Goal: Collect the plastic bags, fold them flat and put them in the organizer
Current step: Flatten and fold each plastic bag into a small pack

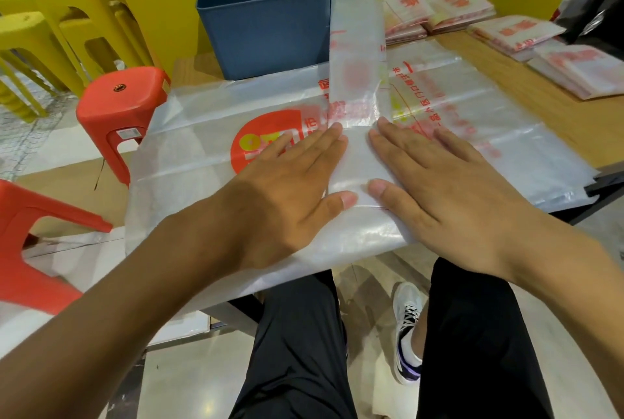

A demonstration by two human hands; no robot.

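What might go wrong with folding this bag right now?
The folded strip stands up past both flat hands; it may spring back once they lift. The slippery bags beneath overhang the table edge and might slide off. The blue organizer stands close behind, so the strip could catch on it.

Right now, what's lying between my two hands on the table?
In the head view, a folded strip of plastic bag runs between the left hand and right hand, toward the blue organizer.
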